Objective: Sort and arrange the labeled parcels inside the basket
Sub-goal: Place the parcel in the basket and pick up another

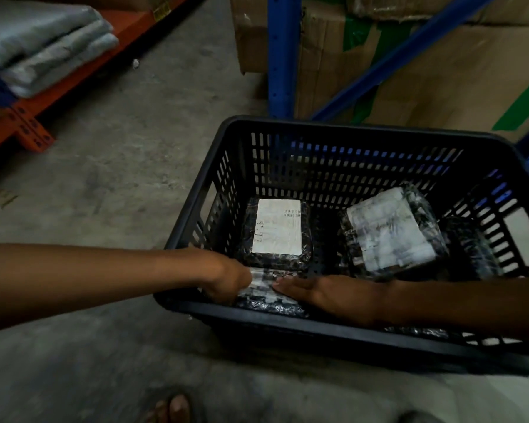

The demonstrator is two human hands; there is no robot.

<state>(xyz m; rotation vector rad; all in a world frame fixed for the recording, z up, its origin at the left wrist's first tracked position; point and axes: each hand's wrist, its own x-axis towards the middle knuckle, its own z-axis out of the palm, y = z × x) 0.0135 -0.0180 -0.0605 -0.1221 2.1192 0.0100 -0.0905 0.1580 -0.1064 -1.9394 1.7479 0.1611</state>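
A black slotted plastic basket stands on the concrete floor and holds several black-wrapped parcels with white labels. One parcel lies flat at the back left, label up. Another lies tilted at the back right. A third parcel sits at the near left corner. My left hand grips its left end. My right hand lies flat on its right side, fingers straight. More wrapped parcels lie dark at the far right of the basket.
A blue rack upright and brace stand behind the basket, with cardboard boxes stacked there. At the upper left an orange shelf beam carries folded grey bags. My sandalled foot shows at the bottom.
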